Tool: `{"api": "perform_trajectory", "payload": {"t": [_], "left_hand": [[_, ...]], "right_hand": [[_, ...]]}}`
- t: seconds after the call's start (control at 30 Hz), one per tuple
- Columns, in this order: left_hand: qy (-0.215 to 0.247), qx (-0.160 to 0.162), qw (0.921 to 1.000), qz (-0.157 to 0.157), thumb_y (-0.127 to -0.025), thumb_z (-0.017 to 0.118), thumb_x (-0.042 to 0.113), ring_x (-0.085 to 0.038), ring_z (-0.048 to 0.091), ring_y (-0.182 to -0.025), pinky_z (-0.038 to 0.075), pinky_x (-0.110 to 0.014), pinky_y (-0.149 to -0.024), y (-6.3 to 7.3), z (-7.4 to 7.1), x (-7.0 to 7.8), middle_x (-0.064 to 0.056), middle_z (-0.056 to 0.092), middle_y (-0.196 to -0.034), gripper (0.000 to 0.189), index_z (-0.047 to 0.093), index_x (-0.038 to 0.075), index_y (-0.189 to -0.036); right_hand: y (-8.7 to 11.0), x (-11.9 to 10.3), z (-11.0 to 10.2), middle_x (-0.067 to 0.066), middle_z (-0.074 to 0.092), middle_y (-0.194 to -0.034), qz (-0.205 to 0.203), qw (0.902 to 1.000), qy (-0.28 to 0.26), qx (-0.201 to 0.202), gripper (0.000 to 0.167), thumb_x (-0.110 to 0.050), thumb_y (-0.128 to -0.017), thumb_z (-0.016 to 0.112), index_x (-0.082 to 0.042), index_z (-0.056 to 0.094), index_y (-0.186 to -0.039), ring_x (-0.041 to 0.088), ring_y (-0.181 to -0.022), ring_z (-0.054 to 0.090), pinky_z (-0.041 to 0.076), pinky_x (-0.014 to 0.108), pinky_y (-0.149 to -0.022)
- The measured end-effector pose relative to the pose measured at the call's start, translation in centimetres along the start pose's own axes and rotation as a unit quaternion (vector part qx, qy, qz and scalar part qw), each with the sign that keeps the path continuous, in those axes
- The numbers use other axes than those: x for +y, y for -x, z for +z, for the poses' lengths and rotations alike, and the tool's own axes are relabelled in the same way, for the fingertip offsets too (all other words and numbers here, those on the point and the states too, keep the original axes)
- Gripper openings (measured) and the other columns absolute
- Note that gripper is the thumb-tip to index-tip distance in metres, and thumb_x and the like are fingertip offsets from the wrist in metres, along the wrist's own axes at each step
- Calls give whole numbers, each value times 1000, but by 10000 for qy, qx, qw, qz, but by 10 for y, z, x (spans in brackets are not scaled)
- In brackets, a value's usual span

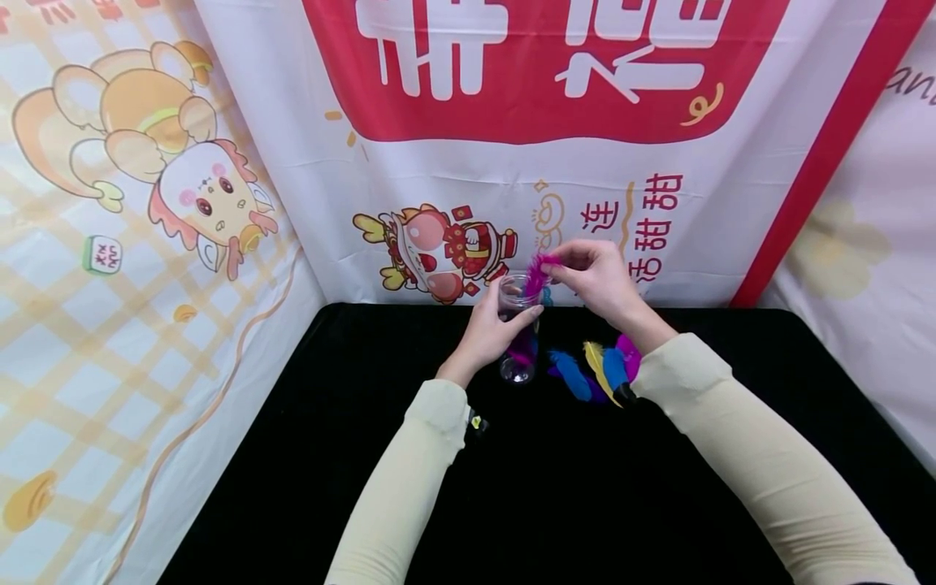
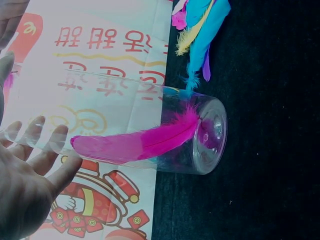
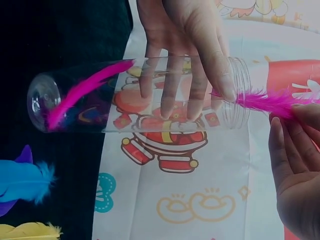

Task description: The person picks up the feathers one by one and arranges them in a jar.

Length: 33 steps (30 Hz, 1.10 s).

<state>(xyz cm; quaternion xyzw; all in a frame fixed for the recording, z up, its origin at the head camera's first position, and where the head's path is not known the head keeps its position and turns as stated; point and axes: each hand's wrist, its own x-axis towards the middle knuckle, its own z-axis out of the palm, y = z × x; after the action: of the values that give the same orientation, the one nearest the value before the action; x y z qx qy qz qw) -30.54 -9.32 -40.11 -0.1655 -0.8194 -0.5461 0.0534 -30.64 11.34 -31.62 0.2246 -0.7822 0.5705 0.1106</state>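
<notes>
My left hand [image 1: 493, 327] grips a clear plastic jar [image 1: 517, 370] near its top and holds it upright. Inside the jar lies one magenta feather [image 2: 140, 144], leaning from the bottom up along the wall, as the left wrist view shows. My right hand [image 1: 595, 280] pinches a second magenta feather [image 1: 537, 278] between thumb and fingers at the jar's mouth. In the right wrist view the tip of this feather [image 3: 260, 101] passes into the threaded opening, while its other end stays in my fingers [image 3: 295, 145].
On the black table [image 1: 570, 487], right of the jar, lie several loose feathers: blue [image 1: 570, 374], yellow [image 1: 601, 370], purple and magenta [image 1: 627, 355]. My right sleeve partly covers them. A printed white cloth [image 1: 307, 203] hangs behind the table's far edge.
</notes>
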Motion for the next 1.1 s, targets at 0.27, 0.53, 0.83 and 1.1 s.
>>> {"api": "perform_trajectory", "payload": {"t": [0.27, 0.53, 0.83, 1.1], "left_hand": [[38, 36, 10000, 54, -93, 74, 47, -20, 59, -123, 46, -40, -108, 2, 1, 1, -6, 57, -136, 74, 38, 17, -150], [83, 60, 9998, 141, -94, 74, 45, -19, 63, -117, 48, -39, -105, 1, 1, 0, -5, 60, -131, 71, 40, 16, -148], [76, 83, 9998, 135, -93, 74, 47, -19, 60, -121, 50, -40, -104, 1, 1, -1, -7, 57, -136, 75, 39, 15, -151], [76, 75, 9998, 152, -93, 74, 48, -19, 60, -121, 50, -41, -104, 1, 1, -2, -6, 57, -136, 79, 38, 11, -152]], "right_hand": [[2, 0, 2, 11, 78, -96, -53, 9999, 54, -102, 15, -14, -92, 79, -2, 79, -101, 18, -81, 73, 58, 25, -73], [1, 4, 3, 19, 76, -101, 50, 9997, 77, -232, 19, -10, -92, 78, 3, 77, -106, 23, -82, 73, 58, 24, -72], [2, 7, 5, 22, 74, -104, 219, 9988, -21, -442, 20, -8, -93, 76, 5, 75, -108, 12, -79, 70, 57, 22, -71], [3, 4, 6, 14, 76, -103, 249, 9985, 273, -405, 18, -14, -93, 78, -1, 78, -105, 18, -85, 69, 55, 23, -70]]}}
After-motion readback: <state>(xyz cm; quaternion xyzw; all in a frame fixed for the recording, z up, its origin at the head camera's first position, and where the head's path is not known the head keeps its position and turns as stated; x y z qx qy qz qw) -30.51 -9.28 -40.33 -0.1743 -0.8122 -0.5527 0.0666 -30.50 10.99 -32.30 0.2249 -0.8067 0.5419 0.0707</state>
